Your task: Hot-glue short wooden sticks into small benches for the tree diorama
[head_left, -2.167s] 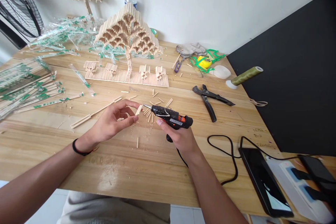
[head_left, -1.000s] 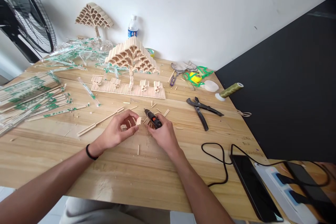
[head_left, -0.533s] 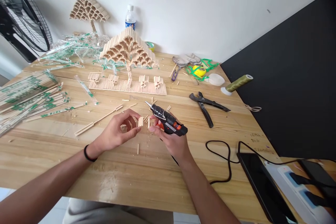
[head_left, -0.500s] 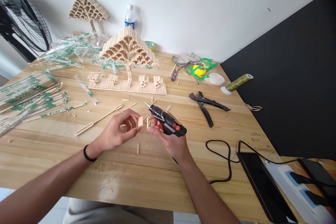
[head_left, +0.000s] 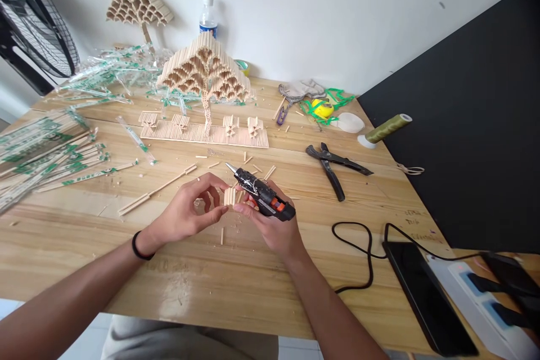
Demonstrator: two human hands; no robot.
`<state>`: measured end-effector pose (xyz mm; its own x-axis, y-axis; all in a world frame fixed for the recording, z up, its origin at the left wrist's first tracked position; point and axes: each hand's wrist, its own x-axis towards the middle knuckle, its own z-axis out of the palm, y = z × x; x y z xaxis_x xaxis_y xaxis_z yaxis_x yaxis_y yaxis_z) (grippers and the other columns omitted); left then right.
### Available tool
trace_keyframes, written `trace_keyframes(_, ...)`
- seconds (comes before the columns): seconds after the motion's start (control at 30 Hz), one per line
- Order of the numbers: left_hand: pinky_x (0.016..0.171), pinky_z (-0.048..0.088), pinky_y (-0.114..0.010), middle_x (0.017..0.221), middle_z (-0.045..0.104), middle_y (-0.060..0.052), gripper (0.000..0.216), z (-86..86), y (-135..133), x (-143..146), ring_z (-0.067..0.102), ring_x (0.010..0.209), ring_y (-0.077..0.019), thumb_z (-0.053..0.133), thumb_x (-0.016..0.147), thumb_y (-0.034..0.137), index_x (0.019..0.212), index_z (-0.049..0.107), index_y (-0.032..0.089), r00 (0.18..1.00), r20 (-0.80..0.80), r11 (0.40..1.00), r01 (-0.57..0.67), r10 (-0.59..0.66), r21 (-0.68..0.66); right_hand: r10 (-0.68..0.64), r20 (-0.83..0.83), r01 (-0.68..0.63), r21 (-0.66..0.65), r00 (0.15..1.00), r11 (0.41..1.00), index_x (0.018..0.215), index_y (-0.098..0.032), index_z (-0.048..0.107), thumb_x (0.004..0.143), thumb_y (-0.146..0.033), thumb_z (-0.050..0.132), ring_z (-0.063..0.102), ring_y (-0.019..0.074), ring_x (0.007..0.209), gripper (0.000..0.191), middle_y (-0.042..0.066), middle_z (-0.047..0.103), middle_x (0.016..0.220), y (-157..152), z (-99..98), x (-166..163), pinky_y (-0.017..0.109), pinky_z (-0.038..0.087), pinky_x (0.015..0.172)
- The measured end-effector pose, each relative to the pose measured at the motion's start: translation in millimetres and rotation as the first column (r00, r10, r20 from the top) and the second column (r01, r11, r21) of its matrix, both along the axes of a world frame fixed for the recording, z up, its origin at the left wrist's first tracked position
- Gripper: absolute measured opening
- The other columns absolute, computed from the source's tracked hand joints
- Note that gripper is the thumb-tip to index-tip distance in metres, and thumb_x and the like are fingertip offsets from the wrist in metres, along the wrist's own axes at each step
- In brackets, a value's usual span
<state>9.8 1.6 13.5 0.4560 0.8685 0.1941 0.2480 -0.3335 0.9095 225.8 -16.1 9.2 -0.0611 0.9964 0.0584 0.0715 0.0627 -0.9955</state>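
Observation:
My left hand [head_left: 196, 206] pinches a small panel of short wooden sticks [head_left: 230, 197] between thumb and fingertips. My right hand [head_left: 270, 216] is wrapped round a black glue gun [head_left: 264, 194], its metal nozzle pointing up and left. The right thumb and fingertips meet the panel's right edge, where a short stick piece seems to be held against it. Beyond the hands stands a tree model built of wooden sticks [head_left: 205, 76], on a flat stick base [head_left: 202, 134] with several small stick pieces along it.
Wrapped chopsticks [head_left: 46, 152] and plastic wrappers [head_left: 113, 73] lie at left, near a fan [head_left: 37, 17]. Black cutting pliers [head_left: 333, 169], a thread spool [head_left: 386, 129] and a yellow tape measure [head_left: 322, 108] are at right. A phone [head_left: 426, 292], cable [head_left: 371, 259] and power strip [head_left: 476, 292] occupy the right front.
The gap between the hands has closed: the stick held in my right fingers now meets the panel in my left. The glue gun has shifted slightly left, and the view has moved a little.

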Motion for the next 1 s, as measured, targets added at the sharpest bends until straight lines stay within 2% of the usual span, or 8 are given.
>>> trace_keyframes(0.2, 0.065, 0.056, -0.023, 0.104, 0.068, -0.005, 0.024, -0.7, 0.9, -0.3, 0.063, 0.074, -0.0108, 0.070, 0.095, 0.022, 0.118, 0.064, 0.018, 1.000, 0.005, 0.999, 0.009, -0.010, 0.037, -0.002, 0.006, 0.002, -0.001, 1.000, 1.000, 0.094, -0.021, 0.071, 0.074, -0.040, 0.092, 0.059, 0.0158, 0.068, 0.035, 0.000, 0.067, 0.079, 0.5, 0.9, -0.7, 0.028, 0.051, 0.064)
trace_keyframes(0.73, 0.064, 0.058, -0.022, 0.108, 0.070, -0.007, 0.024, -2.2, 2.0, -0.2, 0.064, 0.072, -0.0100, 0.074, 0.096, 0.029, 0.115, 0.066, 0.018, 1.000, 0.008, 0.996, -0.005, 0.004, 0.094, 0.012, 0.017, -0.012, 0.014, 1.000, 1.000, 0.090, -0.022, 0.065, 0.075, -0.039, 0.092, 0.059, 0.0157, 0.068, 0.035, -0.001, 0.068, 0.080, -0.6, -1.0, -0.2, 0.029, 0.049, 0.064)
trace_keyframes(1.0, 0.062, 0.058, -0.022, 0.103, 0.071, -0.006, 0.025, -2.6, 2.7, -1.5, 0.065, 0.071, -0.0104, 0.077, 0.094, 0.027, 0.115, 0.068, 0.018, 1.000, 0.006, 0.991, -0.005, 0.005, 0.134, 0.017, 0.028, -0.018, 0.033, 0.999, 0.999, 0.089, -0.022, 0.065, 0.074, -0.036, 0.093, 0.051, 0.0132, 0.062, 0.035, -0.005, 0.060, 0.071, -0.5, -1.8, 0.3, 0.028, 0.044, 0.061)
